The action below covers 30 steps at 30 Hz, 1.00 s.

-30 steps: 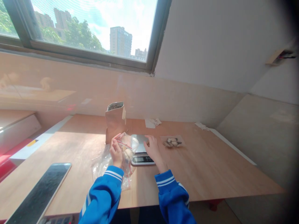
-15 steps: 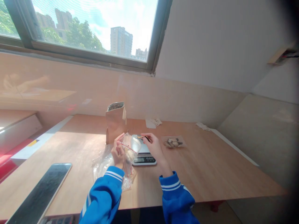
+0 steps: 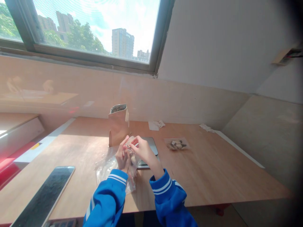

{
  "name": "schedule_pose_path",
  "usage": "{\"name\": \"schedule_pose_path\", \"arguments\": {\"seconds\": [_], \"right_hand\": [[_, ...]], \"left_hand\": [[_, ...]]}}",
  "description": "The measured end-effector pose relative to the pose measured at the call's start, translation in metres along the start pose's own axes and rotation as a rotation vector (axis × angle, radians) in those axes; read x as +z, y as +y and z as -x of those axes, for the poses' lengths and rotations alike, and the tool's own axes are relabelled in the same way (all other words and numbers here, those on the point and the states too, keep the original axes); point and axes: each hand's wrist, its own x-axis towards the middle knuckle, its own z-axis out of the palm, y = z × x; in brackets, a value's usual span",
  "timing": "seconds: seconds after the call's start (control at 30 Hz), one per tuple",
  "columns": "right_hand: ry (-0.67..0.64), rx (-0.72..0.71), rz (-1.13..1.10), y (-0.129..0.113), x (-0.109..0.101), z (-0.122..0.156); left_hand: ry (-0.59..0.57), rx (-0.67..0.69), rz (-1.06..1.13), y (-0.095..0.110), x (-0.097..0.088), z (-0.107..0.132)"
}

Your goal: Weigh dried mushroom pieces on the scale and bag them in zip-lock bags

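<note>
Pinching a zip bag [image 3: 131,159] with both hands over the bench [image 3: 208,176]
The grip of the left hand [image 3: 122,156] is wrapping the bag's side, the right hand [image 3: 143,151] pinching its top edge; a kitchen scale [image 3: 151,145] is sitting just behind, a kraft paper bag [image 3: 118,126] far left, open room stretching right.

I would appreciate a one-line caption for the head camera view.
Left hand and right hand hold a clear zip bag by a digital scale and a kraft paper pouch.
</note>
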Motion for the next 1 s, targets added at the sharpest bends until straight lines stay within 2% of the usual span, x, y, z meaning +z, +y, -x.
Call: {"name": "schedule_pose_path", "arguments": {"seconds": [0.07, 0.1, 0.17, 0.23, 0.27, 0.37, 0.43, 0.5, 0.63, 0.73, 0.87, 0.93, 1.0], "right_hand": [[-0.028, -0.047, -0.050, -0.002, -0.007, 0.005], [0.006, -0.071, -0.052, 0.000, -0.011, 0.009], [0.181, -0.080, -0.010, 0.007, -0.016, 0.017], [0.376, -0.016, 0.031, 0.018, -0.015, 0.027], [0.432, 0.032, 0.029, 0.024, -0.011, 0.031], [0.429, 0.130, -0.062, 0.034, 0.002, 0.042], [0.394, 0.109, -0.135, 0.030, 0.006, 0.044], [0.390, 0.061, -0.197, 0.022, 0.002, 0.044], [0.410, -0.012, -0.314, 0.009, -0.026, 0.046], [0.428, -0.017, -0.415, 0.012, -0.052, 0.051], [0.174, 0.003, -0.421, 0.024, -0.075, 0.061], [0.211, 0.004, -0.379, 0.033, -0.080, 0.064], [0.333, 0.005, -0.328, 0.045, -0.082, 0.066]], "left_hand": [[0.035, -0.027, 0.014, 0.001, 0.000, -0.001], [0.055, -0.036, 0.018, 0.001, 0.000, -0.002], [0.123, -0.055, 0.043, 0.000, 0.002, -0.007], [0.213, -0.086, 0.084, 0.001, 0.005, -0.013], [0.256, -0.102, 0.102, 0.003, 0.008, -0.015], [0.312, -0.129, 0.108, 0.016, 0.020, -0.017], [0.285, -0.124, 0.089, 0.029, 0.027, -0.012], [0.193, -0.146, 0.092, 0.042, 0.031, -0.004], [0.041, -0.193, 0.109, 0.057, 0.024, 0.008], [-0.047, -0.255, 0.047, 0.058, 0.011, 0.009], [-0.227, -0.298, 0.091, 0.053, 0.001, 0.012], [-0.235, -0.295, 0.097, 0.052, -0.001, 0.017], [-0.195, -0.283, 0.074, 0.051, -0.001, 0.022]]}}
